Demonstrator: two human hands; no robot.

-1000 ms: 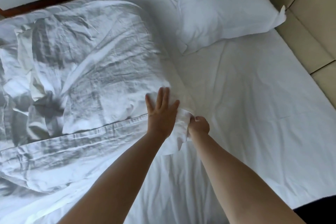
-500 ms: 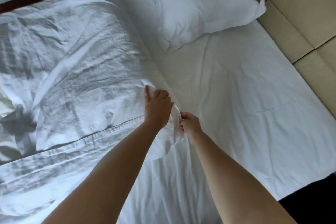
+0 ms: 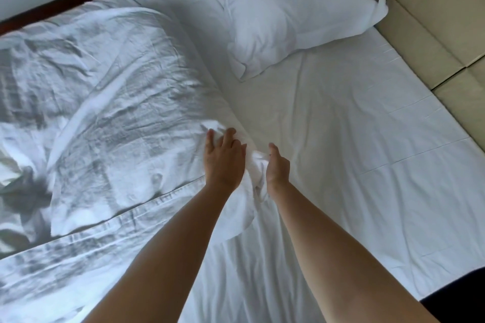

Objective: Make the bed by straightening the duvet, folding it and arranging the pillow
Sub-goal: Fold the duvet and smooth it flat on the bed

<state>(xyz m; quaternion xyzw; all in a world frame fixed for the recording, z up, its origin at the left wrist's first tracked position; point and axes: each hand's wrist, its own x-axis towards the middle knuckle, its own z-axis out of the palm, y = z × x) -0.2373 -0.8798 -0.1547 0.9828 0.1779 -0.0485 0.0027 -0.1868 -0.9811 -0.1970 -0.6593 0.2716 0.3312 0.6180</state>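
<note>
Midway through the straightening step, a person gathers a corner of the rumpled white duvet (image 3: 110,102), which lies bunched over the left half of the bed, from about 8 to 11 o'clock of centre. Both forearms reach in from 6 o'clock and meet near mid-frame. The left hand (image 3: 223,157) lies palm down on the duvet's corner, its fingers (image 3: 229,136) bent into a pinched-up fold of cloth. The right hand (image 3: 278,168), just beside it at 3 o'clock, has its thumb raised and appears to hold the hanging corner flap between the two hands; its fingers are hidden under the fabric, so how tightly it grips cannot be told. The pillow (image 3: 296,10) rests at 1 o'clock against the beige headboard (image 3: 430,21), on the bare sheet (image 3: 354,139). Judging by the layout, the next move calls for a firm two-handed hold, then drawing the corner out toward 3 o'clock to spread the duvet flat before folding.
</note>
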